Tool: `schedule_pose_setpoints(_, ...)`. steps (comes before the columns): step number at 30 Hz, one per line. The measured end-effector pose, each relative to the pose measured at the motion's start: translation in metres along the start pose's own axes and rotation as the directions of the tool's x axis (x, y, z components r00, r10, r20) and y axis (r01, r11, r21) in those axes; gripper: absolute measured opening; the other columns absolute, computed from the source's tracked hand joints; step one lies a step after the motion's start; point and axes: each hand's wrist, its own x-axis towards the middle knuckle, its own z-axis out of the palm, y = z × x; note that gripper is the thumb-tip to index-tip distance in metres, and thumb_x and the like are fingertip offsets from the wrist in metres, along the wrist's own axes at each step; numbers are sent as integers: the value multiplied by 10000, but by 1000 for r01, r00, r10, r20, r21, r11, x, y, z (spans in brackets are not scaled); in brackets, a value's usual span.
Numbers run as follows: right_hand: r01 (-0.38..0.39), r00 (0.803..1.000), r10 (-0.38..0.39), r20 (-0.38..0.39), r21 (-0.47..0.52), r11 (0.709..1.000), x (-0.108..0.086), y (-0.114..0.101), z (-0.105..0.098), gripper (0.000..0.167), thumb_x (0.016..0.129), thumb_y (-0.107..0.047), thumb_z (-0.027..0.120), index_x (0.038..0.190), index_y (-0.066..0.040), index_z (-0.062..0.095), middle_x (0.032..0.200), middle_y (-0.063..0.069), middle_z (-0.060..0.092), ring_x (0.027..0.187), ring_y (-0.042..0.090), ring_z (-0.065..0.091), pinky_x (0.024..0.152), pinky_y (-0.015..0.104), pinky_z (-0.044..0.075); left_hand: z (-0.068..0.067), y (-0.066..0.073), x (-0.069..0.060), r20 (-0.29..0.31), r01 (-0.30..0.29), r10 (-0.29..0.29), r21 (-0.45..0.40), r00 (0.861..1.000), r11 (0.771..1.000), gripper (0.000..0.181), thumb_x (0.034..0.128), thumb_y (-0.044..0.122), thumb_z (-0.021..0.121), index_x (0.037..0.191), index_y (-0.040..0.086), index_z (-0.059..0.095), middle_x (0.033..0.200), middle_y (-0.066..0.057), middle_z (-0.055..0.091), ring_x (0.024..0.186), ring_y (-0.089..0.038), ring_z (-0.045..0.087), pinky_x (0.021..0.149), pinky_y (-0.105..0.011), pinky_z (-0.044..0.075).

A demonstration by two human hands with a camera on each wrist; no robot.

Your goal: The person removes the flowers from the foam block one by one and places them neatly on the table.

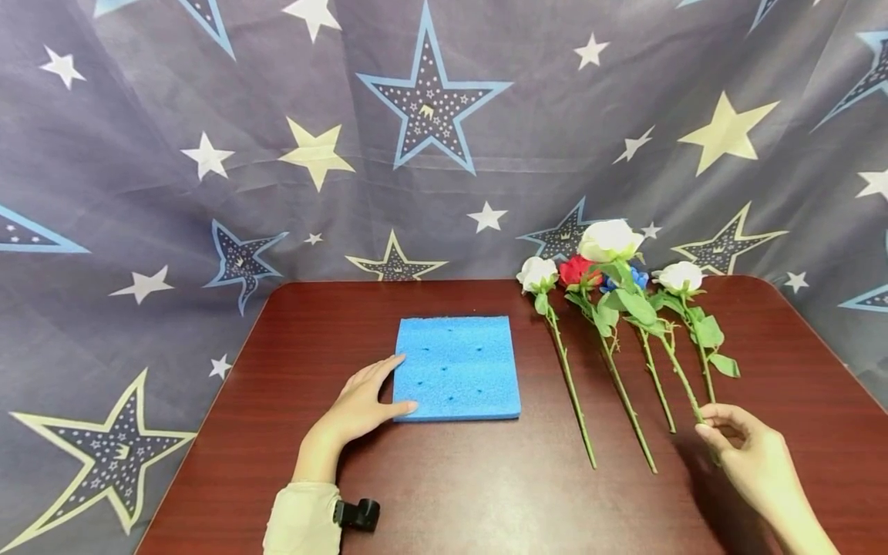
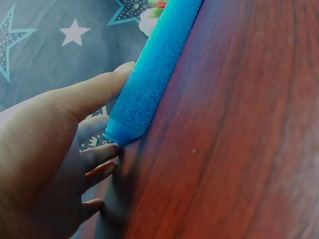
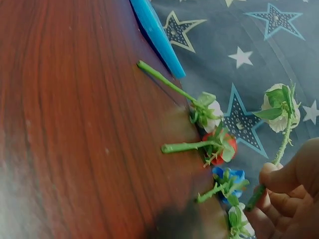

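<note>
A blue foam block [image 1: 458, 366] with several small dark holes lies flat on the table. At its left edge rests my left hand [image 1: 357, 405], thumb and fingers spread and touching the foam. My right hand [image 1: 752, 451] pinches the lower stem of a white rose [image 1: 610, 240], its bloom raised above the other flowers. In the right wrist view, that held rose [image 3: 281, 112] stands upright, its stem between thumb and fingers. Lying on the table nearby are a white rose [image 1: 537, 275], a red rose [image 1: 578, 271], a blue rose [image 1: 627, 279] and another white rose [image 1: 681, 277].
A brown wooden table [image 1: 291, 339] bears everything. Behind it hangs a grey curtain [image 1: 264, 92] printed with stars. The lying roses point their blooms toward the curtain, stems toward me. A black strap mount [image 1: 357, 515] sits at my left wrist.
</note>
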Motion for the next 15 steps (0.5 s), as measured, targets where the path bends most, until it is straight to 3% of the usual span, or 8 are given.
schedule_pose_setpoints(5,-6,1000,5,-29,-13,1000,1,8,-6,123,854,57,727,962,48,669,738,-241,590,696,-179,514,606,44,409,0,1,-1,9,4,-4,-12,1000,1000,888,849,591,701,1569,233,323,1590,-69,317,1472,-351,200,1136,-629,168)
schedule_pose_setpoints(15,-120,993,119,-21,-71,990,0,24,-17,145,900,-30,709,1009,58,675,723,-224,602,663,-165,506,534,117,425,0,0,-1,6,2,-2,-12,1000,1000,891,850,592,699,1572,238,315,1594,-62,312,1475,-346,195,1140,-623,161)
